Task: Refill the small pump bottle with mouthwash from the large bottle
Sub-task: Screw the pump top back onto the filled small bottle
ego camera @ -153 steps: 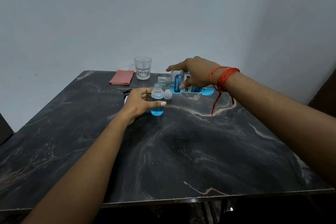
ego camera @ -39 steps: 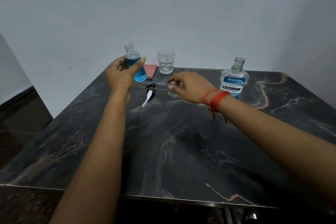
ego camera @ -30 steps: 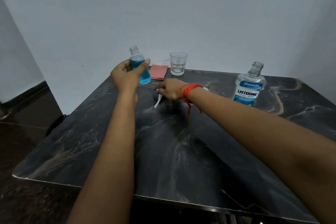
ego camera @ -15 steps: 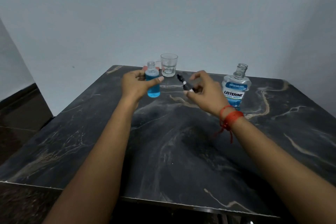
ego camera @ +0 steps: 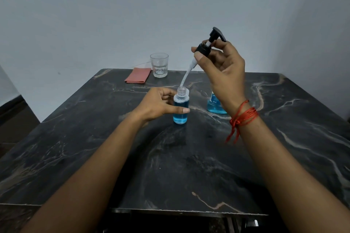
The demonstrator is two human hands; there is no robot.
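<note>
The small clear bottle [ego camera: 180,108], holding blue mouthwash up to near its shoulder, stands upright on the dark marble table [ego camera: 189,157] with its neck uncapped. My left hand [ego camera: 158,105] grips its body from the left. My right hand [ego camera: 220,68] holds the black pump head [ego camera: 209,44] above it, and the pump's white tube slants down with its tip just over the bottle's mouth. The large mouthwash bottle [ego camera: 216,107] stands behind my right wrist, mostly hidden; only its blue base shows.
An empty drinking glass [ego camera: 159,64] and a folded pink cloth [ego camera: 138,78] sit at the table's far edge by the wall. The table's front edge runs close to me, with dark floor to the left.
My left hand set the small bottle down on the table. My right hand lifted the pump head, which it picked up about a second ago, and turned it tube-down over the bottle's neck.
</note>
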